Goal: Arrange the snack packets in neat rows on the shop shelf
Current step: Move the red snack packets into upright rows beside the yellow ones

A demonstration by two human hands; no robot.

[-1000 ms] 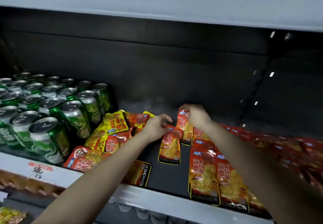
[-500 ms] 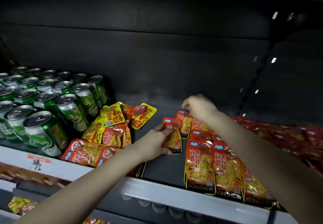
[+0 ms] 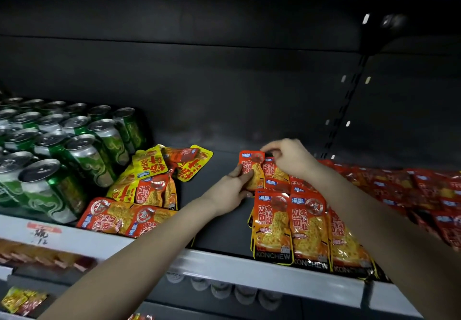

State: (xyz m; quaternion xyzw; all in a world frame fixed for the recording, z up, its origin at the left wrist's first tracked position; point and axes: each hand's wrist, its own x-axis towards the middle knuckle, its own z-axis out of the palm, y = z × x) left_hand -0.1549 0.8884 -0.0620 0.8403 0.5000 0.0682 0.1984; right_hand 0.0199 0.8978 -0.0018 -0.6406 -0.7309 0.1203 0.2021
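Me: While I'm holding this packet (image 3: 250, 170), quick status: left grip (image 3: 230, 191) pinches its lower edge, right grip (image 3: 287, 161) pinches its top corner. It's well right of the green cans (image 3: 82, 150), at the back of the tidy rows (image 3: 289, 227).
Lead: How much left?
Me: About half, I'd judge. Jumbled pile (image 3: 149, 182) just right of the cans is unsorted, bare shelf (image 3: 224, 234) beyond it. Red packets (image 3: 411, 190) farthest from the cans look loose too.

One orange-red packet (image 3: 250, 170) stands tilted up on the shelf (image 3: 219, 222), gripped by the left hand (image 3: 229, 191), its top corner pinched by the right hand (image 3: 290, 161). The matching packets (image 3: 273, 229) lie flat in overlapping rows just in front. A loose heap (image 3: 149, 182) of yellow and red packets lies apart, to the left.
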